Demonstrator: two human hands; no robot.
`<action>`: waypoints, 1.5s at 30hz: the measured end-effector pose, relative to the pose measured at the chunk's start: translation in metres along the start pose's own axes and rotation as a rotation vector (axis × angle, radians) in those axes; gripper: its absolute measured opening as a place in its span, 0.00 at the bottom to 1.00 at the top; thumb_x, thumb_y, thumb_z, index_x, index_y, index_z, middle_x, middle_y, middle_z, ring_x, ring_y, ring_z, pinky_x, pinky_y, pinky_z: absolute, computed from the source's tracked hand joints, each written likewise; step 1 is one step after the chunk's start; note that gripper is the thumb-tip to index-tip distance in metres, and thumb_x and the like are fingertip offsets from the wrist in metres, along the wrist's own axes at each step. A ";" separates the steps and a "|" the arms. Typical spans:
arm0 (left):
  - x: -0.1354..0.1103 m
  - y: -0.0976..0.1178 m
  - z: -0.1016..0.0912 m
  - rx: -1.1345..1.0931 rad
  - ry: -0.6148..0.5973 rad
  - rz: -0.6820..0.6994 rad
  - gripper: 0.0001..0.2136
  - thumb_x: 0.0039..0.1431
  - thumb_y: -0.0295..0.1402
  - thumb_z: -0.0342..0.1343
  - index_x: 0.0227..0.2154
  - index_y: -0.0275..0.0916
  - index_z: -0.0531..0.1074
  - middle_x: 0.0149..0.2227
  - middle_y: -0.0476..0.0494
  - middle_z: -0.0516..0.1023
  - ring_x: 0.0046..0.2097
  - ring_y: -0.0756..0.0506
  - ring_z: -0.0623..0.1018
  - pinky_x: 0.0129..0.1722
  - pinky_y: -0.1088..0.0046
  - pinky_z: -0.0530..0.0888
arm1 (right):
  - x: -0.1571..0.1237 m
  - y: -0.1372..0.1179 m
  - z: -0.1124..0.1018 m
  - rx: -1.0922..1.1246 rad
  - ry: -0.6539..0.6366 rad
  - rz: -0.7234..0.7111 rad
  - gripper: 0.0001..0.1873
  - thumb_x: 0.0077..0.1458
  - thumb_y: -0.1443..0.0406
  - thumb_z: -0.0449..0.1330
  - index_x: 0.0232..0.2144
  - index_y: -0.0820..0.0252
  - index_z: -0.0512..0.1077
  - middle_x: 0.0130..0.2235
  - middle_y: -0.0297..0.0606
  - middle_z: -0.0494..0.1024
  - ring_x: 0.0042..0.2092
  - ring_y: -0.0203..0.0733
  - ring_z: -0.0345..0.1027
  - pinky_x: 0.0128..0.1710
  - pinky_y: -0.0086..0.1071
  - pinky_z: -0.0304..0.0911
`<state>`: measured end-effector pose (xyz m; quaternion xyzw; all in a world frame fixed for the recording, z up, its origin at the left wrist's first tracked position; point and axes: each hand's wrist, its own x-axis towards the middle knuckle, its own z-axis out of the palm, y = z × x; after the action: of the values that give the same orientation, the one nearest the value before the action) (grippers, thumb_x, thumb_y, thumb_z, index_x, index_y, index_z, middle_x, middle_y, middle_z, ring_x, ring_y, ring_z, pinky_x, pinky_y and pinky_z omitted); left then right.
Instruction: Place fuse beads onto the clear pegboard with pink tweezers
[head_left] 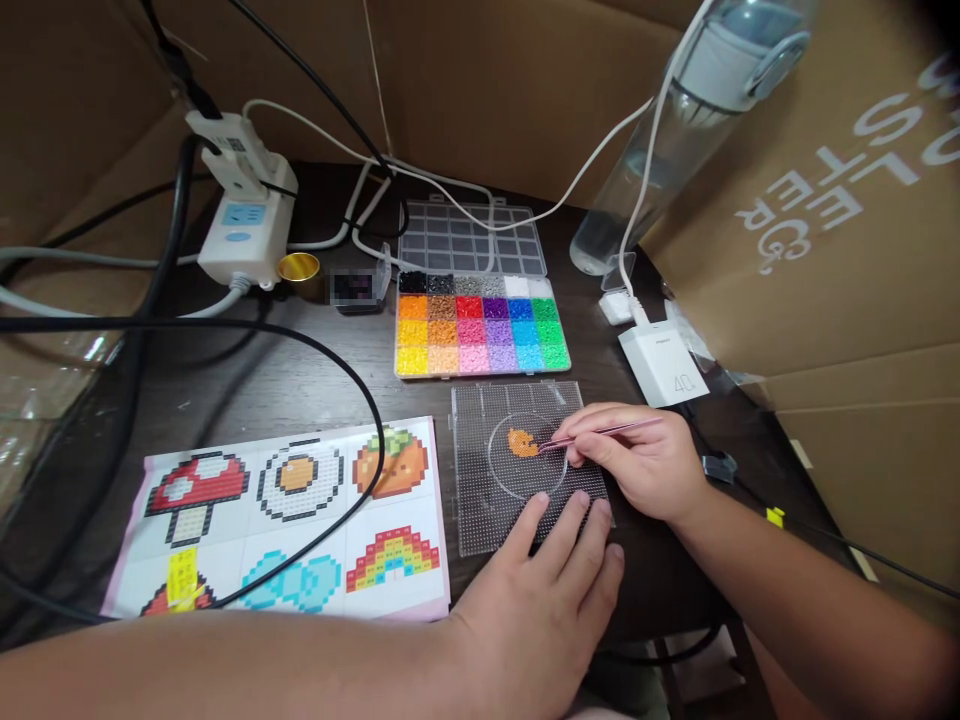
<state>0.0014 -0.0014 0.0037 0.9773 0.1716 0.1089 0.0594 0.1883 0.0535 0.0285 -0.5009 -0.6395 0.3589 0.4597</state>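
A clear pegboard (pixel 480 510) lies on the dark table, with a small patch of orange beads (pixel 522 442) set inside a faint circle. My right hand (pixel 645 465) pinches pink tweezers (pixel 600 433) whose tips rest at the right edge of the orange patch. My left hand (pixel 551 590) lies flat, fingers stretched out onto the pegboard's lower right corner, holding nothing. A bead box (pixel 480 325) with many coloured compartments sits just behind the pegboard, its clear lid (pixel 471 240) open. A pattern sheet (pixel 289 520) with pixel pictures lies left of the pegboard.
A power strip (pixel 244 215) with several cables stands at the back left; a black cable (pixel 352 380) loops over the pattern sheet. A white charger (pixel 661 362) and a clear bottle (pixel 675 130) stand at the right. Cardboard walls (pixel 840 220) enclose the table.
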 end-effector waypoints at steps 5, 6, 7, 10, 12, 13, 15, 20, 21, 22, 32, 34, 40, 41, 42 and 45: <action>0.000 0.000 0.000 -0.004 -0.002 0.007 0.26 0.64 0.42 0.50 0.62 0.35 0.64 0.67 0.31 0.59 0.67 0.32 0.58 0.63 0.47 0.53 | 0.001 0.000 0.000 0.001 -0.017 -0.005 0.10 0.57 0.67 0.63 0.24 0.59 0.80 0.29 0.40 0.83 0.33 0.42 0.79 0.30 0.31 0.76; 0.000 0.000 0.000 -0.006 -0.003 0.008 0.26 0.64 0.41 0.50 0.62 0.35 0.64 0.67 0.31 0.59 0.67 0.32 0.58 0.63 0.47 0.53 | 0.001 0.000 0.000 -0.003 -0.020 -0.006 0.11 0.58 0.67 0.63 0.24 0.59 0.80 0.29 0.41 0.83 0.33 0.42 0.79 0.30 0.31 0.76; 0.000 0.000 0.000 -0.007 -0.004 0.008 0.26 0.64 0.41 0.50 0.62 0.35 0.64 0.67 0.31 0.59 0.67 0.32 0.58 0.63 0.47 0.53 | 0.001 0.000 0.000 -0.006 -0.020 -0.005 0.11 0.58 0.67 0.63 0.24 0.59 0.79 0.29 0.41 0.83 0.33 0.42 0.79 0.30 0.31 0.76; 0.000 0.000 -0.001 -0.005 -0.005 0.006 0.26 0.64 0.41 0.50 0.62 0.35 0.64 0.67 0.31 0.59 0.68 0.32 0.57 0.63 0.47 0.53 | 0.001 0.000 0.000 -0.013 -0.026 -0.007 0.11 0.57 0.67 0.63 0.24 0.59 0.79 0.29 0.41 0.83 0.32 0.42 0.79 0.30 0.31 0.76; 0.000 0.000 -0.001 -0.006 -0.004 0.006 0.26 0.64 0.41 0.50 0.62 0.35 0.64 0.67 0.31 0.59 0.68 0.32 0.57 0.63 0.47 0.53 | 0.001 0.000 0.000 -0.014 -0.025 -0.005 0.10 0.57 0.67 0.63 0.24 0.59 0.80 0.29 0.40 0.83 0.32 0.42 0.79 0.30 0.31 0.76; 0.000 0.000 -0.001 -0.007 -0.004 0.005 0.26 0.64 0.41 0.50 0.62 0.35 0.64 0.67 0.31 0.59 0.68 0.32 0.57 0.63 0.47 0.53 | 0.001 0.000 0.001 -0.012 -0.023 -0.002 0.10 0.57 0.68 0.63 0.24 0.59 0.80 0.29 0.40 0.83 0.33 0.42 0.79 0.30 0.31 0.76; 0.000 0.000 0.000 -0.008 -0.002 0.002 0.26 0.64 0.41 0.49 0.62 0.35 0.64 0.67 0.31 0.59 0.67 0.32 0.58 0.63 0.47 0.53 | 0.000 0.001 0.001 -0.001 -0.014 0.009 0.09 0.57 0.67 0.63 0.25 0.58 0.80 0.28 0.39 0.82 0.33 0.42 0.80 0.31 0.31 0.77; 0.000 0.001 0.000 -0.011 0.001 -0.001 0.26 0.64 0.42 0.51 0.61 0.35 0.65 0.67 0.31 0.60 0.67 0.32 0.58 0.63 0.47 0.52 | -0.002 0.005 -0.001 0.051 0.002 0.070 0.09 0.59 0.65 0.62 0.29 0.58 0.81 0.26 0.38 0.81 0.33 0.42 0.79 0.32 0.33 0.76; 0.000 0.001 0.000 -0.010 0.004 -0.002 0.26 0.64 0.42 0.51 0.61 0.35 0.65 0.67 0.31 0.60 0.67 0.32 0.58 0.63 0.47 0.51 | -0.003 0.007 -0.002 0.067 0.002 0.083 0.09 0.60 0.65 0.62 0.30 0.58 0.82 0.26 0.38 0.81 0.33 0.42 0.79 0.33 0.33 0.76; 0.000 0.001 0.000 -0.007 0.007 -0.004 0.26 0.64 0.42 0.51 0.61 0.35 0.65 0.67 0.31 0.60 0.67 0.32 0.58 0.63 0.47 0.51 | -0.004 0.008 -0.003 0.084 0.003 0.094 0.09 0.60 0.64 0.62 0.30 0.58 0.82 0.26 0.38 0.80 0.33 0.43 0.78 0.34 0.34 0.77; 0.000 -0.001 0.012 0.130 0.142 0.010 0.19 0.71 0.37 0.41 0.57 0.41 0.71 0.62 0.37 0.69 0.62 0.37 0.67 0.57 0.53 0.60 | 0.038 -0.011 0.004 0.188 0.068 0.099 0.08 0.59 0.62 0.64 0.32 0.58 0.82 0.29 0.40 0.81 0.29 0.39 0.75 0.29 0.32 0.74; 0.000 -0.002 0.016 0.156 0.181 0.008 0.18 0.71 0.36 0.41 0.56 0.41 0.71 0.61 0.37 0.70 0.61 0.37 0.68 0.56 0.54 0.61 | 0.058 -0.018 0.015 0.184 0.061 0.075 0.09 0.58 0.61 0.64 0.32 0.58 0.82 0.27 0.39 0.81 0.28 0.37 0.73 0.28 0.31 0.73; -0.003 -0.003 0.028 0.271 0.282 0.023 0.18 0.72 0.36 0.41 0.57 0.43 0.70 0.60 0.39 0.71 0.59 0.39 0.70 0.54 0.55 0.63 | 0.109 -0.016 0.056 0.180 0.127 0.038 0.12 0.55 0.59 0.66 0.27 0.61 0.81 0.25 0.38 0.80 0.27 0.37 0.75 0.29 0.32 0.75; -0.004 -0.003 0.029 0.290 0.285 0.025 0.18 0.72 0.36 0.41 0.58 0.44 0.69 0.60 0.40 0.71 0.59 0.39 0.70 0.55 0.55 0.63 | 0.113 -0.014 0.061 0.150 0.140 0.044 0.11 0.54 0.59 0.66 0.27 0.62 0.81 0.26 0.39 0.81 0.27 0.37 0.75 0.28 0.31 0.74; -0.004 -0.004 0.029 0.303 0.292 0.024 0.18 0.72 0.36 0.41 0.58 0.44 0.69 0.60 0.40 0.71 0.59 0.39 0.70 0.55 0.55 0.63 | 0.117 -0.013 0.065 0.107 0.147 0.051 0.11 0.54 0.60 0.66 0.26 0.62 0.81 0.26 0.39 0.81 0.26 0.37 0.75 0.27 0.31 0.74; -0.005 -0.004 0.030 0.310 0.340 0.009 0.18 0.72 0.36 0.41 0.57 0.45 0.69 0.59 0.43 0.72 0.59 0.40 0.71 0.56 0.55 0.62 | 0.120 -0.011 0.070 -0.021 0.136 0.086 0.11 0.53 0.61 0.66 0.25 0.63 0.80 0.26 0.40 0.81 0.25 0.37 0.74 0.25 0.31 0.72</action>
<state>0.0027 -0.0012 -0.0267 0.9431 0.1893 0.2448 -0.1216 0.1097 0.1676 0.0438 -0.5557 -0.5886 0.3367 0.4810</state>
